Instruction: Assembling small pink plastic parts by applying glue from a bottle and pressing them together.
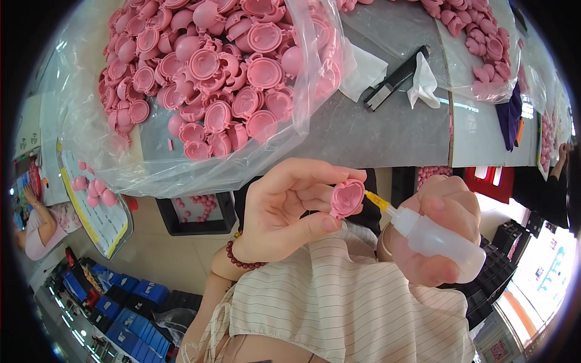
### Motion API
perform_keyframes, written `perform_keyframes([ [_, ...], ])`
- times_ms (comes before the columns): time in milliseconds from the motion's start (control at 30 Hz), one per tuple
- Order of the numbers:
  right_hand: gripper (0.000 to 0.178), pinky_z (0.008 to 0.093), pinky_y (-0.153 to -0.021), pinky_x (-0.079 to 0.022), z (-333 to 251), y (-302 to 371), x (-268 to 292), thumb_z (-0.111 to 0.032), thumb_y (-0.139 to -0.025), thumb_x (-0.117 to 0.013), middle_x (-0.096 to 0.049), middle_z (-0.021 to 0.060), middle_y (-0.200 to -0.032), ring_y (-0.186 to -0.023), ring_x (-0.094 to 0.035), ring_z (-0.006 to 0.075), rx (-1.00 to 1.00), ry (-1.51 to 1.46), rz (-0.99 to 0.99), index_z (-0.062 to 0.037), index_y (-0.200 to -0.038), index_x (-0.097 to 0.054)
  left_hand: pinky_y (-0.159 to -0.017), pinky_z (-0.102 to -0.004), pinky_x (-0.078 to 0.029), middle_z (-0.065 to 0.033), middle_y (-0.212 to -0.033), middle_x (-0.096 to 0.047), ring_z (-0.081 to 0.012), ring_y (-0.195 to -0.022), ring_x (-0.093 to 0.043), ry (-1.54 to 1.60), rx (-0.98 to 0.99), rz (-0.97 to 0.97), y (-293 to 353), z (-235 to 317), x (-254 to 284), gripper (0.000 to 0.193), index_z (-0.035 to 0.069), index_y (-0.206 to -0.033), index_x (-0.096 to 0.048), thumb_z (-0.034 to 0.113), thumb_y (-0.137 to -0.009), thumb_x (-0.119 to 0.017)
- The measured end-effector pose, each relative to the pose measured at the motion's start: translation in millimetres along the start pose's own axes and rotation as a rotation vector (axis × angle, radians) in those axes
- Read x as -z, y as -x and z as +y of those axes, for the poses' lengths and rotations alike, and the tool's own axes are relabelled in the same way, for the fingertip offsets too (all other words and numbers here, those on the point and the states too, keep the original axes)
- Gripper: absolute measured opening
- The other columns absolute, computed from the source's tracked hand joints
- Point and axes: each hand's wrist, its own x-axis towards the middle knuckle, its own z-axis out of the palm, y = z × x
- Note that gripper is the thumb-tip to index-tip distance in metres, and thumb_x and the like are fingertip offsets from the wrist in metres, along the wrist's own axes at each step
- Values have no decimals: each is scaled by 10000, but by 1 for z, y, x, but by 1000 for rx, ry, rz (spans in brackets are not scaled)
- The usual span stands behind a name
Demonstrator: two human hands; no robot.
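Observation:
My left hand (284, 212) pinches a small pink hollow plastic shell (347, 198) between thumb and fingers, its open side showing. A beaded bracelet circles that wrist. My right hand (433, 212) is wrapped round a translucent white squeeze bottle (451, 247), tilted with its nozzle end toward the shell. The bottle's thin yellow dispensing tip (377, 201) reaches the shell's right rim; whether it touches cannot be made out. Beyond my left hand, a clear plastic bag (224, 172) lies spread on the grey table (387, 140) under a heap of similar pink shells (218, 63).
A black tool with a metal end (396, 78) lies between white tissues (423, 85). More pink pieces (484, 42) sit in a bag at far right. Below the table edge stands a black tray (196, 228). Another person (48, 221) is at the left, beside a yellow-edged board (100, 212).

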Motion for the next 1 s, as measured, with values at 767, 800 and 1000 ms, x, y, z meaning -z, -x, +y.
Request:
perform_keyframes([
  [767, 499, 228, -489, -303, 11, 3, 16, -381, -817, -426, -454, 107, -682, -533, -408, 164, -213, 96, 470, 88, -981, -474, -821, -298, -430, -240, -1098, -459, -203, -959, -521, -152, -187, 86, 0, 1, 2, 383, -37, -1017, -403, -74, -686, -594],
  [800, 474, 229, -545, -371, 16, -3, 27, -337, -820, -445, -507, 142, -751, -586, -480, 188, -296, 342, 557, 101, -1001, -459, -821, -298, -430, -240, -1098, -459, -203, -959, -521, -152, -188, 85, -1, 1, 3, 383, -37, -1017, -403, -74, -686, -594],
  [1000, 370, 319, -813, -412, 62, -7, 108, -23, -731, -581, -511, 219, -1011, -882, -548, 261, -598, 577, 396, 112, -1034, -418, -820, -301, -438, -220, -1050, -490, -208, -935, -533, -322, -323, 104, -2, 2, 4, 388, -55, -988, -438, -70, -653, -632],
])
